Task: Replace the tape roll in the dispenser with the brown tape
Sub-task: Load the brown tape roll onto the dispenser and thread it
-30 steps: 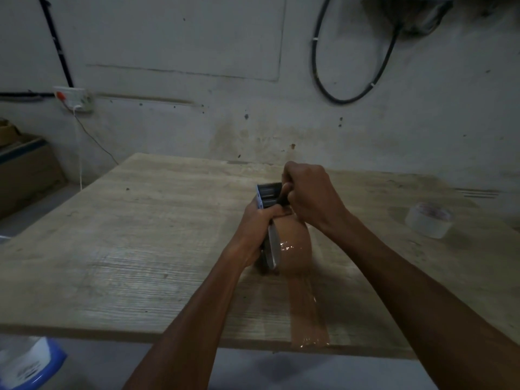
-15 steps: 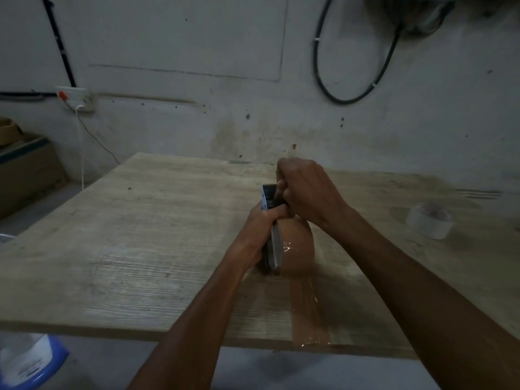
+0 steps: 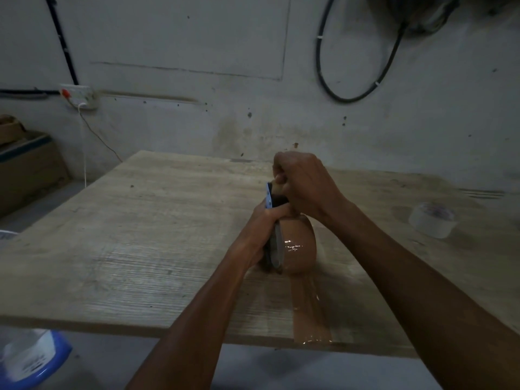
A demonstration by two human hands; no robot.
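The brown tape roll [image 3: 299, 246] sits in the tape dispenser [image 3: 274, 249], which stands on edge on the wooden table [image 3: 157, 235]. My left hand [image 3: 266, 223] grips the dispenser's metal frame from the left. Above the roll, my right hand [image 3: 304, 184] is closed around the dispenser's front end, pinching a bit of brown tape near the blue blade guard [image 3: 268, 197]. A strip of brown tape [image 3: 308, 311] lies stuck on the table from the roll to the near edge. A clear tape roll [image 3: 432, 219] lies flat at the right.
A blue-rimmed container [image 3: 31, 358] stands on the floor below the table's near left corner. Cardboard boxes [image 3: 28, 167] are stacked at the far left by the wall. A socket with a white cord [image 3: 80, 97] and a black cable loop [image 3: 354, 88] hang on the wall.
The dispenser's front end has turned more edge-on to me, and my right hand has shifted slightly up and forward over it. The roll stays in place.
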